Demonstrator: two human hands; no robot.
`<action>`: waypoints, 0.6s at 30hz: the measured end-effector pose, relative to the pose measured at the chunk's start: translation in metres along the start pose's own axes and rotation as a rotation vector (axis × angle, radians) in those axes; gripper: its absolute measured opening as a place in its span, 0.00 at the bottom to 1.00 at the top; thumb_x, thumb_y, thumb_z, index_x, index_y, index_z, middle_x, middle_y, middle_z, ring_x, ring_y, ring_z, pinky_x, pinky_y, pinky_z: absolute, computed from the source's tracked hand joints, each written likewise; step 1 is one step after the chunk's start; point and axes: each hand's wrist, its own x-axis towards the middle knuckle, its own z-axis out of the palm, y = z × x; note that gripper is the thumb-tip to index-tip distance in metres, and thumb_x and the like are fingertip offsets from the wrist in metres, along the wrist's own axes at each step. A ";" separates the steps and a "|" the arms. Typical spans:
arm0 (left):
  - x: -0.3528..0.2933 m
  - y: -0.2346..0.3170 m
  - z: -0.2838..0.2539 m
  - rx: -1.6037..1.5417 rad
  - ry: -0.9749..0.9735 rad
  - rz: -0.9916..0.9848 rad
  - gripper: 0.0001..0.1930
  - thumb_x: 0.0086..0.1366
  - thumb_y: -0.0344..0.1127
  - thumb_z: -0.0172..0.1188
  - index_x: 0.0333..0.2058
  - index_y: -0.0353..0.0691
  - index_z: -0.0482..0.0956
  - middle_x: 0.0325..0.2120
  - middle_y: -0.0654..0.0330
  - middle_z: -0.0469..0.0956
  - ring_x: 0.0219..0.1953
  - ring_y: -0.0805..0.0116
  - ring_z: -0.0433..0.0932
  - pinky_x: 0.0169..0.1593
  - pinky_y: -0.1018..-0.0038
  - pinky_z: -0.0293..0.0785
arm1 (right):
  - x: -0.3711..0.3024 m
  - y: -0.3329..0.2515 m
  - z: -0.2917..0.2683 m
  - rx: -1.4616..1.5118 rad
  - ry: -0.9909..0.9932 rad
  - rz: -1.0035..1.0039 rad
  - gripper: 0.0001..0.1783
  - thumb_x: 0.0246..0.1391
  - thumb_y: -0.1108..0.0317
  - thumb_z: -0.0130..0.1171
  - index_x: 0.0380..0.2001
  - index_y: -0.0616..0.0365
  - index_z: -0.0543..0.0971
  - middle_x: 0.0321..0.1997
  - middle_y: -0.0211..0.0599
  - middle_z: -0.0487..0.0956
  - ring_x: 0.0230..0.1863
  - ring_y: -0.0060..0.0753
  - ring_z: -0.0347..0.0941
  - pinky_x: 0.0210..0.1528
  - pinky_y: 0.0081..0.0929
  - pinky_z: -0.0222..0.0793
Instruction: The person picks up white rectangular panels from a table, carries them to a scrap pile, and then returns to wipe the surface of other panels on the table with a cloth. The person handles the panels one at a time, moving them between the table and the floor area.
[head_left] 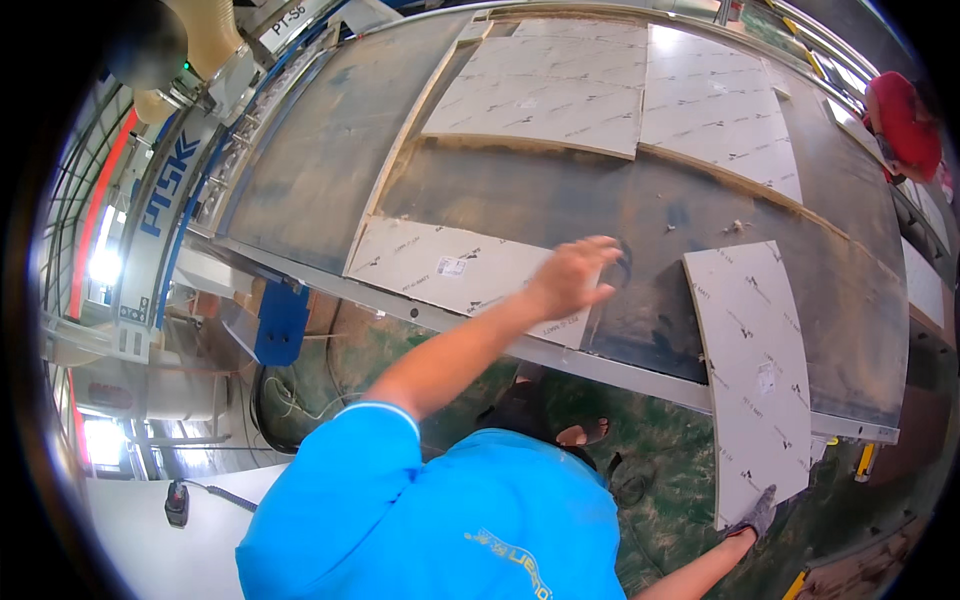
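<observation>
My right hand (pixel 757 515), 4 o'clock: some fingers hidden behind panel (pixel 755 350). Person in red (pixel 900 125), 2 o'clock: cut off.

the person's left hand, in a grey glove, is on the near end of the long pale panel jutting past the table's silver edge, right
Wrong hand: the head view shows the grey-gloved right hand on the near end of the long pale panel jutting out.

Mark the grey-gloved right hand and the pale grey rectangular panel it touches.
Grey-gloved right hand (pixel 757 515): head view, middle of the hand.
Pale grey rectangular panel (pixel 752 370): head view, middle of its printed face.
</observation>
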 end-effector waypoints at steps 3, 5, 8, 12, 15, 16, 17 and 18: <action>-0.065 -0.074 -0.058 0.075 0.202 -0.311 0.27 0.59 0.37 0.64 0.57 0.35 0.75 0.60 0.48 0.73 0.63 0.49 0.71 0.66 0.60 0.67 | -0.049 -0.098 -0.011 -0.674 0.204 -0.218 0.49 0.58 0.36 0.61 0.67 0.66 0.66 0.68 0.50 0.71 0.65 0.44 0.70 0.65 0.41 0.67; -0.121 -0.123 -0.101 0.167 0.332 -0.570 0.25 0.58 0.37 0.65 0.54 0.34 0.76 0.54 0.48 0.76 0.59 0.49 0.73 0.64 0.59 0.68 | -0.112 -0.133 -0.008 -0.909 0.439 -0.506 0.49 0.57 0.37 0.62 0.68 0.65 0.65 0.67 0.51 0.72 0.66 0.47 0.70 0.66 0.43 0.65; -0.175 -0.214 -0.157 0.381 0.348 -0.927 0.27 0.61 0.42 0.65 0.56 0.34 0.74 0.56 0.46 0.74 0.61 0.47 0.70 0.66 0.57 0.65 | -0.146 -0.135 0.102 0.342 -0.313 -0.635 0.41 0.57 0.49 0.66 0.65 0.65 0.69 0.65 0.53 0.74 0.66 0.48 0.70 0.68 0.44 0.64; -0.232 -0.254 -0.177 0.508 0.245 -1.091 0.33 0.64 0.49 0.64 0.60 0.34 0.71 0.58 0.46 0.72 0.63 0.45 0.68 0.66 0.56 0.64 | -0.304 -0.198 0.237 -0.290 -0.699 -0.957 0.42 0.48 0.67 0.71 0.66 0.65 0.68 0.63 0.53 0.74 0.64 0.50 0.71 0.68 0.42 0.64; -0.237 -0.262 -0.177 0.477 0.241 -1.110 0.35 0.64 0.53 0.63 0.62 0.34 0.70 0.58 0.43 0.71 0.63 0.44 0.67 0.65 0.55 0.64 | -0.367 -0.224 0.294 -0.571 -0.641 -1.013 0.44 0.49 0.67 0.70 0.69 0.64 0.64 0.65 0.55 0.72 0.63 0.53 0.70 0.67 0.41 0.63; -0.239 -0.267 -0.174 0.460 0.268 -1.117 0.35 0.64 0.53 0.63 0.61 0.34 0.71 0.58 0.42 0.71 0.62 0.43 0.67 0.65 0.55 0.64 | -0.377 -0.227 0.304 -0.634 -0.585 -1.052 0.46 0.49 0.67 0.70 0.70 0.64 0.63 0.65 0.56 0.71 0.64 0.55 0.69 0.68 0.42 0.63; -0.240 -0.271 -0.172 0.443 0.294 -1.123 0.35 0.63 0.54 0.63 0.60 0.34 0.72 0.57 0.41 0.71 0.62 0.43 0.68 0.65 0.55 0.64 | -0.383 -0.228 0.309 -0.584 -0.600 -0.964 0.46 0.49 0.67 0.70 0.70 0.64 0.62 0.66 0.55 0.70 0.65 0.53 0.68 0.68 0.41 0.62; -0.230 -0.268 -0.174 0.419 0.299 -1.169 0.34 0.63 0.55 0.63 0.59 0.33 0.73 0.56 0.40 0.72 0.61 0.42 0.68 0.65 0.54 0.64 | -0.387 -0.231 0.313 -0.527 -0.602 -0.877 0.47 0.49 0.68 0.70 0.71 0.64 0.61 0.67 0.54 0.69 0.66 0.52 0.67 0.69 0.40 0.61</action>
